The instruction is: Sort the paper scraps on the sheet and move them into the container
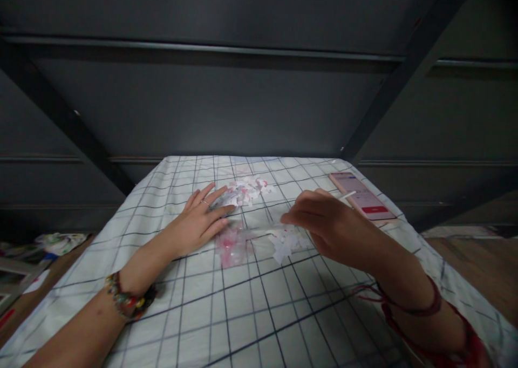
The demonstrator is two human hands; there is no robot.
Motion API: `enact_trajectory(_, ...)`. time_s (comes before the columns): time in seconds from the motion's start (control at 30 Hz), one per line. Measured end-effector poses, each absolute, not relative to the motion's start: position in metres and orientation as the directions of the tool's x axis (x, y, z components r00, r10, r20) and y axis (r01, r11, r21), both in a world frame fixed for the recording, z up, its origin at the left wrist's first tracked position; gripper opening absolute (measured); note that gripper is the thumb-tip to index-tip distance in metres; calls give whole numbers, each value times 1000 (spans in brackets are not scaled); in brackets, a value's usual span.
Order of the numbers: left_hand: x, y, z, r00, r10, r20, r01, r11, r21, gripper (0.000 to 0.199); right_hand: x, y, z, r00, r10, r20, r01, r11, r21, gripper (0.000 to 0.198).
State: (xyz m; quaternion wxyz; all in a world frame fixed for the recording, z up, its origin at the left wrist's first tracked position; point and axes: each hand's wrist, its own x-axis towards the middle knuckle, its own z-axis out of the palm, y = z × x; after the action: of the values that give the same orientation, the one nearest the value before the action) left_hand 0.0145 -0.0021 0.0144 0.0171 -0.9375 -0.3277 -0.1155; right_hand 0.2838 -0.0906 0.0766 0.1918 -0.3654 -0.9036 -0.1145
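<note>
My left hand [204, 217] lies with fingers spread on the cloth. Its fingertips reach the edge of a pile of torn paper scraps [247, 191] and a clear plastic piece with pink patches [230, 247]. Held in a pinch, a thin white stick [348, 194] sticks out behind my right hand [318, 219]. In front of those fingers a pale, see-through strip [263, 230] runs toward the pink-patched plastic; whether it belongs to the stick, I cannot tell. Under and beside the right fingers are more white paper scraps [286, 245].
A phone [362, 198] with a lit screen lies at the table's right edge. White checked cloth [251, 314] covers the table. Dark grey panels [243, 103] stand close behind it. Crumpled items [60, 244] are low on the left.
</note>
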Motion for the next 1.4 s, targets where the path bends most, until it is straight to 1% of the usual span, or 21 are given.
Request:
enact_trajectory(0.1, 14, -2, 15, 760, 607, 231, 617, -786, 37, 46, 280, -91, 74, -666, 573, 478, 684, 725, 84, 37)
enact_trajectory(0.23, 14, -1, 16, 755, 613, 233, 622, -782, 38, 46, 281, -84, 68, -592, 581, 559, 736, 672, 82, 39)
enact_trajectory(0.3, 13, -1, 15, 749, 618, 239, 628, -777, 44, 46, 278, -80, 64, -581, 618, 530, 761, 643, 86, 40)
enact_trajectory(0.37, 13, -1, 14, 744, 621, 248, 631, -774, 47, 46, 273, -78, 60, -596, 655, 465, 770, 631, 97, 38)
enact_trajectory(0.43, 12, 0, 14, 742, 621, 252, 633, -773, 43, 45, 269, -77, 57, -628, 660, 412, 752, 650, 105, 36)
enact_trajectory(0.5, 11, 0, 14, 741, 622, 252, 635, -772, 37, 44, 268, -79, 57, -658, 631, 411, 722, 684, 104, 35)
enact_trajectory(0.63, 10, 1, 15, 741, 623, 251, 637, -770, 30, 44, 269, -80, 57, -656, 574, 490, 699, 707, 107, 35)
enact_trajectory(0.73, 10, 0, 15, 734, 631, 250, 646, -763, 27, 44, 269, -79, 56, -652, 600, 464, 718, 684, 125, 35)
enact_trajectory(0.8, 10, 0, 15, 731, 638, 244, 652, -758, 29, 43, 269, -78, 56, -663, 627, 409, 716, 690, 104, 36)
enact_trajectory(0.87, 10, 0, 15, 731, 640, 237, 652, -758, 35, 42, 272, -78, 58, -669, 628, 398, 703, 708, 64, 37)
enact_trajectory(1.0, 11, 0, 16, 733, 642, 225, 648, -759, 53, 42, 281, -77, 61, -594, 610, 524, 725, 688, 21, 39)
enact_trajectory(1.07, 11, 0, 16, 741, 636, 214, 641, -766, 56, 43, 286, -76, 62, -551, 644, 530, 761, 649, 3, 39)
enact_trajectory(1.2, 11, -1, 15, 757, 620, 207, 622, -780, 64, 44, 291, -71, 64, -498, 755, 426, 822, 567, -45, 42)
enact_trajectory(1.27, 10, -1, 14, 757, 619, 210, 619, -782, 74, 43, 293, -70, 64, -475, 788, 392, 841, 538, -61, 43)
enact_trajectory(1.33, 11, -1, 15, 757, 620, 207, 617, -782, 85, 43, 297, -68, 63, -483, 788, 382, 844, 535, -37, 38)
enact_trajectory(1.4, 11, -1, 16, 758, 623, 196, 617, -781, 96, 45, 302, -66, 62, -505, 768, 394, 841, 541, 22, 28)
